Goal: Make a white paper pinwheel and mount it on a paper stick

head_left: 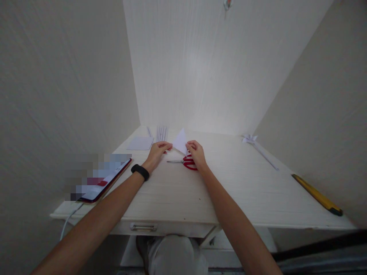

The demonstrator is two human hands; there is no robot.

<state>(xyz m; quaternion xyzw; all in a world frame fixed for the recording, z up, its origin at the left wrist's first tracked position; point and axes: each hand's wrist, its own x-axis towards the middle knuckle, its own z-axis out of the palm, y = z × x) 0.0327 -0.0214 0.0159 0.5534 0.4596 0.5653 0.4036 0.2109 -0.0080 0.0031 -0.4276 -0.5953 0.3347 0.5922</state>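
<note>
Nearest the camera, two bare forearms are stretched forward over the desk [258,191], a pale surface with a faint wood grain and a drawer with a metal handle [143,227] set under its near edge. Whether anything is kept in the drawer cannot be told, since it is closed.

At the desk's middle, toward the far edge, a white triangular paper [181,141] is held up between the two hands. It is pinched at its left corner by the left hand [157,153], which carries a black wristband [140,171], and at its right corner by the right hand [196,154]; the fingers of both are closed on it, the hands set apart by the paper's width.

Red-handled scissors [186,162] are laid flat just beneath the right hand. A phone [106,182] is propped at the left edge, a yellow ruler [317,194] along the right edge, and a flat white sheet [140,143] with thin paper strips [161,133] near the far left corner. A small folded paper flower [249,139] on a long stem is placed toward the far right corner.
</note>
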